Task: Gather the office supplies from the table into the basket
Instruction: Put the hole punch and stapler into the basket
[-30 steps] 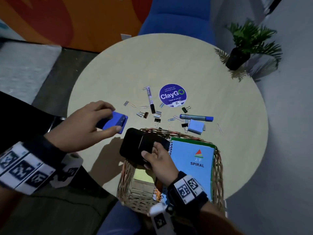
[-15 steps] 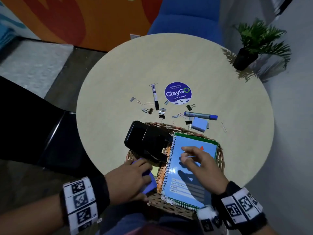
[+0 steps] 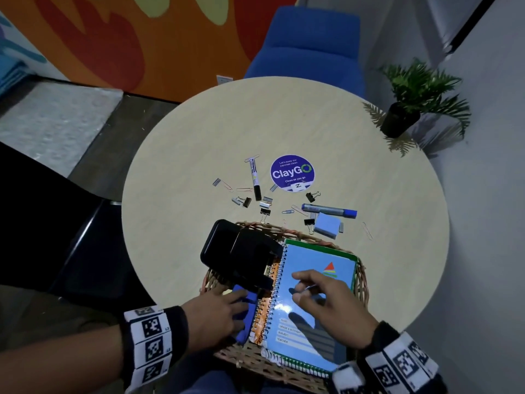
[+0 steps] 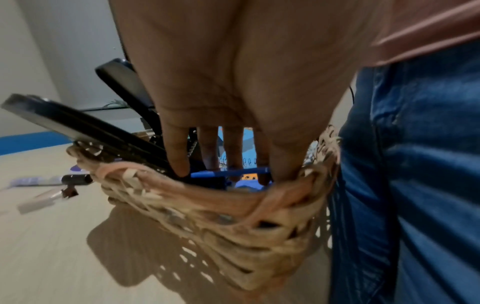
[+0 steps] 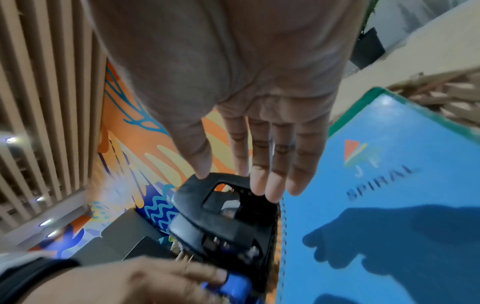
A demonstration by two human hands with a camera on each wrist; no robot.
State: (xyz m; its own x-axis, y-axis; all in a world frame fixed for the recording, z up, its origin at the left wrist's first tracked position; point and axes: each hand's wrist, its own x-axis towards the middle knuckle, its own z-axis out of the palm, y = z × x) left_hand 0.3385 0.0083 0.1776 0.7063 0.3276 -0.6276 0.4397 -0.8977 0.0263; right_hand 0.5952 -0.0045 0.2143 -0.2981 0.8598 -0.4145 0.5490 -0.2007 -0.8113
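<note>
The basket (image 3: 360, 275), woven wicker and already crowded, sits at the near edge of the round table (image 3: 199, 137), close against the person so both hands reach it easily. Seen from the head camera, the left hand (image 3: 218, 314) lowers a blue stapler (image 3: 244, 317) into the basket's left side, fingers wrapped over it, beside a black hole punch (image 3: 238, 254) that juts over the rim because it is too tall to lie flat. The right hand (image 3: 332, 305) hovers with fingers spread and relaxed above a blue spiral notebook (image 3: 312, 331), holding nothing. Beyond the basket, markers (image 3: 329, 209), binder clips (image 3: 312, 196), paper clips and a sticky-note pad (image 3: 328, 224) lie on the tabletop, not yet gathered. From the left wrist, the left hand (image 4: 233, 102) dips inside the wicker wall (image 4: 233, 216), fingertips down around the blue item. From the right wrist, the right hand (image 5: 246, 102) hangs flat and empty over the hole punch (image 5: 223, 222) and notebook (image 5: 389, 185).
</note>
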